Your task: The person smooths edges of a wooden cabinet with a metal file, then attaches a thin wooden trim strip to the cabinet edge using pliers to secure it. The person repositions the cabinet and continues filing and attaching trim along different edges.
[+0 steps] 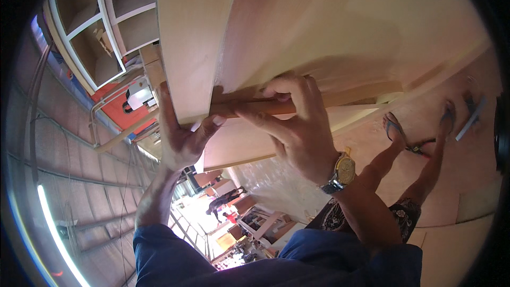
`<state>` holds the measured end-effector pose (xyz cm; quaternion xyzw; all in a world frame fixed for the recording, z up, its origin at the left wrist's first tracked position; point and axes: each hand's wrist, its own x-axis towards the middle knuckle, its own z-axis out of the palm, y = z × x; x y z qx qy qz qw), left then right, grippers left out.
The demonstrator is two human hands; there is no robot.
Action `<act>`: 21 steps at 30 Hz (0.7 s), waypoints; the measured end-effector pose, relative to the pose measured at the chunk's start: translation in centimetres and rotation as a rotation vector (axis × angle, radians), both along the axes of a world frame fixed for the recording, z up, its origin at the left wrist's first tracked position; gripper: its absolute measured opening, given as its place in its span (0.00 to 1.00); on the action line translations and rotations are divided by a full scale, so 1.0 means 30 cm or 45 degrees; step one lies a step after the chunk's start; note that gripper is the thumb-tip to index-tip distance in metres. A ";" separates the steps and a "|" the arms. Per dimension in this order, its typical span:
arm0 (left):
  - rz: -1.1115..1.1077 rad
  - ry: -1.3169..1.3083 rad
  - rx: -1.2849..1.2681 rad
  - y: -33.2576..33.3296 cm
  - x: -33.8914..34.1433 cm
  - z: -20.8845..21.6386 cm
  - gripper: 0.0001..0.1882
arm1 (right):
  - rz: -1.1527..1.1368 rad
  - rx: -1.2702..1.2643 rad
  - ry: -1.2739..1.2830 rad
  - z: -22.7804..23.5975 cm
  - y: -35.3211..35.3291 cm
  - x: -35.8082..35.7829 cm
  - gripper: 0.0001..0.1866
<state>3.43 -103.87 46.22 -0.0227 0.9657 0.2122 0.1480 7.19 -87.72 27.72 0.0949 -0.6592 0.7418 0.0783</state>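
Observation:
My left hand (183, 141) is wrapped round the lower end of a pale, narrow wooden board (194, 37), thumb on one side and fingers on the other. The fingertips behind the board are partly hidden. To its right, my right hand (305, 130), with a watch (344, 171) on the wrist, pinches a reddish-brown wooden strip (273, 108) between thumb and bent fingers. That strip runs along the edge of a large, light wooden panel (340, 26). Below both hands lies another pale panel (241, 141).
White-framed cabinets (85, 26) stand at the upper left, beside a white machine (140, 94) near an orange-red surface. A lit tube lamp (56, 228) is at the lower left. Another person (226, 200) is in the bright background. Flip-flopped feet (393, 127) are on the floor at right.

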 end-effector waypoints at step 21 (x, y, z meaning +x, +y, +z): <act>0.037 0.004 0.074 0.017 0.009 0.004 0.35 | -0.010 -0.153 -0.178 0.045 0.008 0.007 0.22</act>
